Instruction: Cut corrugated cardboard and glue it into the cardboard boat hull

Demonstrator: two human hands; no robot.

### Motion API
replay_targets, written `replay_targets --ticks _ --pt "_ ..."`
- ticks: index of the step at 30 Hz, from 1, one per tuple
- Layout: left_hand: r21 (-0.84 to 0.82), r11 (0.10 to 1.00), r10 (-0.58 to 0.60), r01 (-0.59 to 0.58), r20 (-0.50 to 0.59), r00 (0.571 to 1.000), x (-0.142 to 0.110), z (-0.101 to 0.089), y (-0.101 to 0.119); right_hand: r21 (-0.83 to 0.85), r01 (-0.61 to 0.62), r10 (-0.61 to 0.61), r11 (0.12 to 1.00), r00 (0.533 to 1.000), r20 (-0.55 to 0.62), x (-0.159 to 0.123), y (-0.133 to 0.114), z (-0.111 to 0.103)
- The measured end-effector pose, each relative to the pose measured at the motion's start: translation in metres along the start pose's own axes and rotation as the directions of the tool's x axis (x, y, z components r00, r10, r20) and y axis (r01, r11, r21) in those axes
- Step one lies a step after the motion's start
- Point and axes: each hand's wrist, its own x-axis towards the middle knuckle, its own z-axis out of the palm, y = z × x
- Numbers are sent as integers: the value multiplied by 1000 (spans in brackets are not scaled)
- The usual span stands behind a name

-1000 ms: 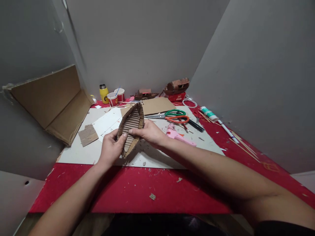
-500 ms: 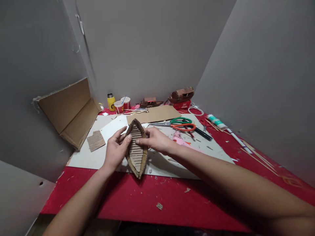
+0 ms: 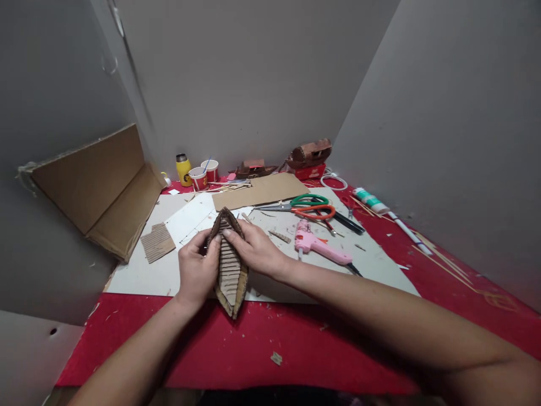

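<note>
The little cardboard boat (image 3: 242,282) was in both hands, over the near edge of the pale board (image 3: 131,276) on the red tabletop (image 3: 236,352). I could not tell if its bottom touched anything. One pointy end faced away and the other faced the person. A ridged piece (image 3: 230,273) lay inside it like a floor.

The step looked like pressing that floor down and squeezing the sides snug. The next press seemed to call for gentle, even thumbs, because too hard a squeeze could bend the thin walls.

The left hand (image 3: 198,265) held the left wall, with its thumb over the edge, pointing up and in. The right hand (image 3: 257,248) held the other side, its thumb reaching across onto the ridges. Most of the right fingers were hidden behind the boat. The two thumbs were close together, nearer the far end. The left arm slanted up from the bottom left, and the right arm stretched in from the lower right.
</note>
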Motion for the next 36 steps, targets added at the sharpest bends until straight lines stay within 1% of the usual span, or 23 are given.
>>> replay_targets --ticks 5,9,12,16,19,23,26,29,33,36 --pt "20 1000 -13 13 8 1000 -1 5 -2 -74 28 -26 997 999 31 0 2 -6" --pt "-25 1000 -4 4 14 1000 -1 6 -4 -151 78 -82 985 996 -19 1 -4 -15" --pt "-45 999 15 -13 39 999 -1 7 -5 -198 108 -117 974 993 -34 2 -3 -15" --pt "-18 1000 -5 6 88 996 -1 8 -5 -207 126 -136 970 990 -33 1 5 -9" --pt "-40 999 -28 32 95 995 1 7 -6 -193 139 -148 971 989 -29 1 8 -5" --pt "-64 996 -50 57 100 994 4 2 -5 -151 165 -166 975 986 7 2 7 -5" --pt "-61 997 -41 45 66 997 3 -3 -3 -128 197 -193 972 980 38 2 3 -8" --pt "-15 1000 -22 23 43 999 1 -5 -2 -135 224 -217 965 974 61 0 1 -10" --pt "27 1000 4 -6 59 998 0 -2 -4 -164 247 -235 955 968 92 -3 6 -10" --pt "36 999 3 -5 73 997 -1 1 -5 -169 258 -241 951 964 113 -4 12 -9"
